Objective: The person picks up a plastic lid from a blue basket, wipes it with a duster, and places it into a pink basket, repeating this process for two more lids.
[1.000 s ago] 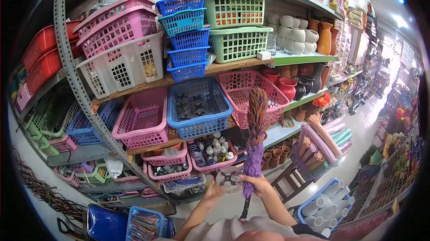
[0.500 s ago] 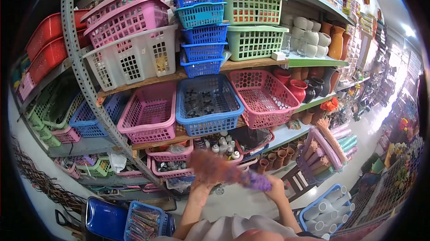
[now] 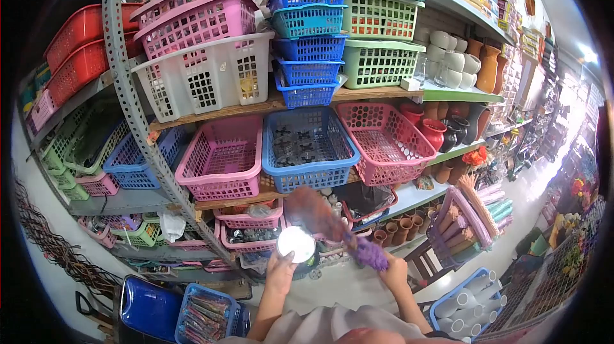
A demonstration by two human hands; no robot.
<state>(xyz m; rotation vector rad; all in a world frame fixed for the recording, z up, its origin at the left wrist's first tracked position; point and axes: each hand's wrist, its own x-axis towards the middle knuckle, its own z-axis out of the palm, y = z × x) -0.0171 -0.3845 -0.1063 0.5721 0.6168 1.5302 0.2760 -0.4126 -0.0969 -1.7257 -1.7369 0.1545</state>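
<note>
My left hand [image 3: 279, 275] grips a round, bright white object [image 3: 295, 244] by its lower edge, thumb across its face. A greenish edge shows on its right side, and I cannot tell what kind of thing it is. In my right hand [image 3: 393, 275] is a duster [image 3: 320, 216], held by its purple end. Its brown, fluffy head is blurred and slants up to the left, close above the white object. Behind the duster, a lower shelf holds pink baskets [image 3: 251, 217] of small items, partly covered by it.
Wide pink [image 3: 220, 185] and blue [image 3: 310, 178] baskets line the middle shelf, with stacked baskets above. A perforated metal post [image 3: 144, 139] stands at left. Low at right are a purple basket of rolls [image 3: 448, 248] and a blue crate of white tubes [image 3: 441, 309]. A blue basket of packets [image 3: 204, 289] sits low left.
The round white object has come into sight in my left hand, formerly behind the duster. The duster head has swung up and slightly right. The view has shifted a little.
</note>
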